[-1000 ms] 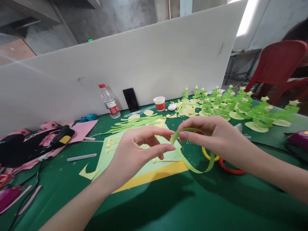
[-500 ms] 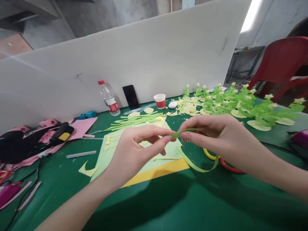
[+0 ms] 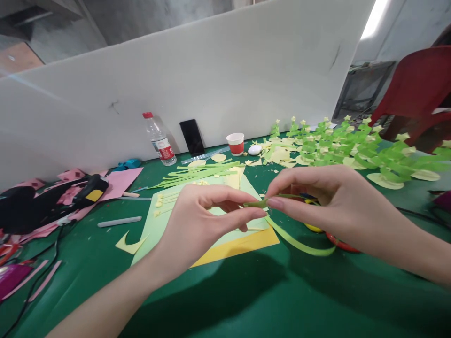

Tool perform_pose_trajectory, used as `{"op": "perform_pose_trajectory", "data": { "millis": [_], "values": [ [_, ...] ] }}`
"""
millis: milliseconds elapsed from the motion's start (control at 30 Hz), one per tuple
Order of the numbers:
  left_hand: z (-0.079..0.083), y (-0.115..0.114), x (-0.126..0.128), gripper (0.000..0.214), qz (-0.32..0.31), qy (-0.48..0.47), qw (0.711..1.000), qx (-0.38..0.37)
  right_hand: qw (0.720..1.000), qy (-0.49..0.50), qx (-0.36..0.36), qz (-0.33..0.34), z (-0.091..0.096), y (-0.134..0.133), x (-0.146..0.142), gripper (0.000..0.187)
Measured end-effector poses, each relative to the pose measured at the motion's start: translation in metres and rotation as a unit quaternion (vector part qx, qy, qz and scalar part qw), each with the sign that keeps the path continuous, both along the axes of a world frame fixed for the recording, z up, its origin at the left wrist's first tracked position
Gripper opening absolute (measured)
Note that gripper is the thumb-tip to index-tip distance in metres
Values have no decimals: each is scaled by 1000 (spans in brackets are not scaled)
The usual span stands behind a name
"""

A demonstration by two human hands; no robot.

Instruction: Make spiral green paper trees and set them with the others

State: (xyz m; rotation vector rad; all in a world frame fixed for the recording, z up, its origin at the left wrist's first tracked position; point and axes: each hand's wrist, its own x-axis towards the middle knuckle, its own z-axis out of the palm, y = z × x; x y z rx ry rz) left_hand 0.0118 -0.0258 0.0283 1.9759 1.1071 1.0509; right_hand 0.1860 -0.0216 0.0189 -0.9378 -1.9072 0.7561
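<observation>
Above the green table, my left hand and my right hand both pinch the same green paper strip. The pinched end is folded flat between thumbs and forefingers, and the rest of the strip curves down to the right under my right hand. Beneath the hands lie a light green sheet and a yellow sheet. Scissors with yellow and red handles show partly behind my right hand.
Several cut green strips lie behind the sheets. Finished green paper trees crowd the right back. A water bottle, phone and paper cup stand by the white board. A black glue gun rests on pink paper at left.
The raised loop of the strip has been pressed flat between my fingers, and the strip's free part has dropped lower and swung right. The view has shifted slightly.
</observation>
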Motion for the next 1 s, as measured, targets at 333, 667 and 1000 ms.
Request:
{"op": "perform_pose_trajectory", "data": {
  "millis": [333, 667, 1000],
  "values": [
    [-3, 4, 0, 6, 9, -28, 999, -45, 998, -17, 58, -28, -1, 2, 3, 13],
    [-2, 5, -8, 12, -43, -56, 995, -69, 998, 9, 34, -46, -2, 5, 3, 13],
    [-3, 4, -1, 14, -6, -44, 999, -32, 999, 25, 2, -21, -3, 5, 0, 13]
  ]
}}
